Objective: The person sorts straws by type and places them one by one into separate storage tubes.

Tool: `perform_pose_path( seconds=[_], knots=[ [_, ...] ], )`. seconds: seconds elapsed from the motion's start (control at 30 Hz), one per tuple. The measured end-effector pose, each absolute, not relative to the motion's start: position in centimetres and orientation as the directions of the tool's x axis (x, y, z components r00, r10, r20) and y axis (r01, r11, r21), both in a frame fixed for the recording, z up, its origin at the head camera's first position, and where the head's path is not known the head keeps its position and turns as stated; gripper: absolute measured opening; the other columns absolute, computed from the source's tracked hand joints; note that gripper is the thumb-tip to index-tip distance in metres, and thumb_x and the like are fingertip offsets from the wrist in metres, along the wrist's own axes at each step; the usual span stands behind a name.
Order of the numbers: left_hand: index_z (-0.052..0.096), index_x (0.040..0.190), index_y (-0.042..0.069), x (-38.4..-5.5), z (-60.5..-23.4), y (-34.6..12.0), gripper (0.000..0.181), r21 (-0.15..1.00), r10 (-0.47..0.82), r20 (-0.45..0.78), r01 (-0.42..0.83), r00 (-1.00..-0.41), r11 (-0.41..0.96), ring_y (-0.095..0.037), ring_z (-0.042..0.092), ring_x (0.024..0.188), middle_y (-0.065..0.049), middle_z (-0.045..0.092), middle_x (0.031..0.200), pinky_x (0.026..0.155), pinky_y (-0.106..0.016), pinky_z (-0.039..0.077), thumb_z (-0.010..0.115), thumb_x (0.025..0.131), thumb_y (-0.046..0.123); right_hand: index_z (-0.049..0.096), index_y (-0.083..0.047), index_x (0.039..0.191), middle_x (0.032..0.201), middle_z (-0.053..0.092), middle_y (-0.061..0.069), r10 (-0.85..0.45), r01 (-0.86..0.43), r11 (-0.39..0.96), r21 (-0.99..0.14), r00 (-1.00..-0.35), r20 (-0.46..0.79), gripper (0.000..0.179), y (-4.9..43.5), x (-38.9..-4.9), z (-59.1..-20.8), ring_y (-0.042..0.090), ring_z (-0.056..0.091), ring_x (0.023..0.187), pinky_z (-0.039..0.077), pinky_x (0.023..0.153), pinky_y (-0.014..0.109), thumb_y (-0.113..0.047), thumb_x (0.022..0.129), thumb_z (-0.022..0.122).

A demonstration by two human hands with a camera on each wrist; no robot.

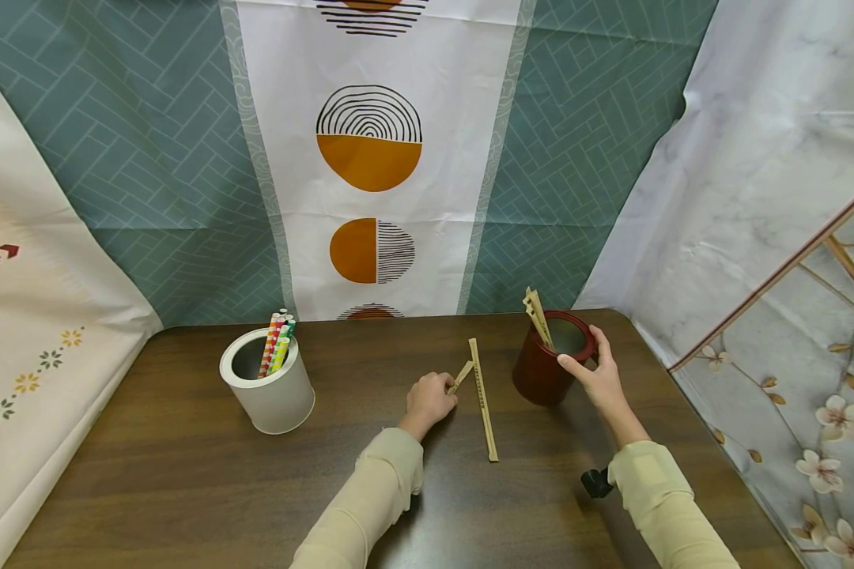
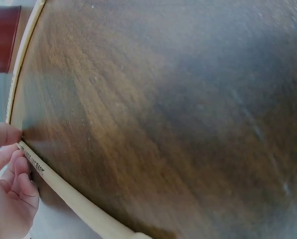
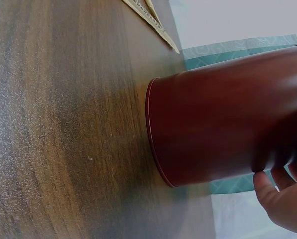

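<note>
My left hand (image 1: 429,401) pinches a tan paper-wrapped straw (image 1: 461,377) with printed lettering, seen close up as the wrapped straw (image 2: 68,191) in the left wrist view. Just right of it, a second wrapped straw (image 1: 484,407) lies lengthwise on the table. At the right, the dark red canister (image 1: 537,375) stands with several wrapped straws (image 1: 537,316) leaning out of its left side. My right hand (image 1: 601,375) grips its right side near the rim, thumb in front and fingers behind. The right wrist view shows fingers (image 3: 270,191) against the canister wall (image 3: 223,119).
A white canister (image 1: 277,403) stands on the left, holding several striped straws (image 1: 276,348) in red, yellow and green. The brown wooden table (image 1: 185,474) meets a patterned cloth (image 1: 413,182) at the back. A dark wrist device (image 1: 596,483) hangs below the right sleeve.
</note>
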State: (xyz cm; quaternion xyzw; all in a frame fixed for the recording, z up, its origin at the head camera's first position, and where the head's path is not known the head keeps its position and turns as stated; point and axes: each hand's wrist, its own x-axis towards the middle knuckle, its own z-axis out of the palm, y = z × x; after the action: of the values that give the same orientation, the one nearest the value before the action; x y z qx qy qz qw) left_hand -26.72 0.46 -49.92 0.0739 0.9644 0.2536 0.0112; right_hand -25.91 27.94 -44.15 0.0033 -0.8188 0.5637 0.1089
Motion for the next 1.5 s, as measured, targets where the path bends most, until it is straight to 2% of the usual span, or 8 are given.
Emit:
perform_pose_path(
  seconds=[0.27, 0.57, 0.7, 0.83, 1.0, 1.2, 1.33, 1.5],
  knots=[
    [0.065, 0.089, 0.017, -26.8, -50.0, 0.5, 0.016, 0.458, 0.161, 0.061, 0.171, -0.985, 0.872, -0.016, 0.054, 0.061, 0.002, 0.060, 0.074, 0.047, -0.027, 0.038, 0.066, 0.078, 0.027, 0.015, -0.012, 0.141, 0.141, 0.026, 0.014, 0.116, -0.126, 0.356, -0.926, -0.977, 0.178, 0.076, 27.9, -25.9, -44.1, 0.024, 0.031, 0.121, 0.035, 0.077, 0.006, -0.018, 0.081, 0.062],
    [0.063, 0.082, 0.015, -27.1, -49.3, 0.2, 0.010, 0.437, 0.189, -0.012, 0.165, -0.982, 0.884, -0.017, 0.055, 0.063, 0.001, 0.063, 0.079, 0.048, -0.027, 0.040, 0.066, 0.078, 0.025, 0.016, -0.012, 0.141, 0.140, 0.027, 0.014, 0.118, -0.125, 0.343, -0.931, -0.977, 0.175, 0.076, 27.9, -25.9, -44.1, 0.019, 0.032, 0.118, 0.035, 0.076, 0.005, -0.017, 0.081, 0.062],
    [0.044, 0.062, 0.015, -27.3, -49.1, -0.1, 0.025, 0.443, 0.201, -0.052, 0.158, -0.978, 0.883, -0.011, 0.034, 0.052, 0.003, 0.041, 0.060, 0.044, -0.024, 0.026, 0.062, 0.078, 0.019, 0.016, -0.011, 0.140, 0.139, 0.028, 0.014, 0.117, -0.132, 0.350, -0.927, -0.976, 0.183, 0.075, 27.9, -25.9, -44.1, 0.021, 0.032, 0.119, 0.035, 0.077, 0.006, -0.017, 0.081, 0.062],
    [0.030, 0.056, 0.016, -27.4, -49.1, -0.5, 0.036, 0.480, 0.215, -0.056, 0.162, -0.975, 0.862, -0.011, 0.021, 0.049, 0.004, 0.022, 0.053, 0.044, -0.024, 0.019, 0.061, 0.075, 0.017, 0.016, -0.011, 0.140, 0.139, 0.028, 0.014, 0.115, -0.133, 0.343, -0.930, -0.977, 0.182, 0.075, 27.9, -25.9, -44.1, 0.021, 0.032, 0.119, 0.035, 0.076, 0.006, -0.016, 0.081, 0.062],
    [0.042, 0.055, 0.013, -27.6, -49.0, -1.2, 0.027, 0.533, 0.240, -0.011, 0.198, -0.971, 0.823, -0.011, 0.031, 0.048, 0.005, 0.034, 0.050, 0.045, -0.022, 0.026, 0.063, 0.072, 0.017, 0.016, -0.012, 0.141, 0.139, 0.028, 0.014, 0.115, -0.131, 0.342, -0.931, -0.977, 0.180, 0.075, 27.9, -25.9, -44.2, 0.019, 0.032, 0.119, 0.035, 0.076, 0.005, -0.016, 0.082, 0.062],
    [0.058, 0.067, 0.010, -28.0, -48.1, -1.5, 0.010, 0.589, 0.207, 0.009, 0.173, -0.978, 0.790, -0.015, 0.048, 0.058, 0.001, 0.056, 0.065, 0.054, -0.026, 0.039, 0.064, 0.071, 0.018, 0.015, -0.011, 0.141, 0.139, 0.028, 0.014, 0.111, -0.134, 0.342, -0.930, -0.977, 0.181, 0.075, 27.9, -25.9, -44.2, 0.020, 0.033, 0.118, 0.035, 0.076, 0.004, -0.016, 0.082, 0.062],
    [0.061, 0.074, 0.010, -28.5, -47.3, -1.6, 0.011, 0.618, 0.199, 0.018, 0.168, -0.980, 0.768, -0.015, 0.052, 0.062, 0.000, 0.061, 0.069, 0.061, -0.028, 0.043, 0.064, 0.072, 0.020, 0.016, -0.009, 0.140, 0.139, 0.028, 0.015, 0.112, -0.141, 0.345, -0.928, -0.975, 0.190, 0.075, 27.9, -25.9, -44.2, 0.025, 0.033, 0.119, 0.035, 0.075, 0.004, -0.015, 0.081, 0.062],
    [0.061, 0.080, 0.008, -29.1, -46.2, -1.8, 0.012, 0.703, 0.201, 0.007, 0.148, -0.980, 0.695, -0.008, 0.056, 0.053, 0.000, 0.064, 0.067, 0.062, -0.026, 0.044, 0.061, 0.075, 0.018, 0.016, -0.009, 0.140, 0.138, 0.029, 0.015, 0.119, -0.134, 0.354, -0.925, -0.975, 0.187, 0.076, 27.9, -26.0, -44.3, 0.022, 0.034, 0.117, 0.036, 0.075, 0.005, -0.015, 0.081, 0.063]
  ],
)
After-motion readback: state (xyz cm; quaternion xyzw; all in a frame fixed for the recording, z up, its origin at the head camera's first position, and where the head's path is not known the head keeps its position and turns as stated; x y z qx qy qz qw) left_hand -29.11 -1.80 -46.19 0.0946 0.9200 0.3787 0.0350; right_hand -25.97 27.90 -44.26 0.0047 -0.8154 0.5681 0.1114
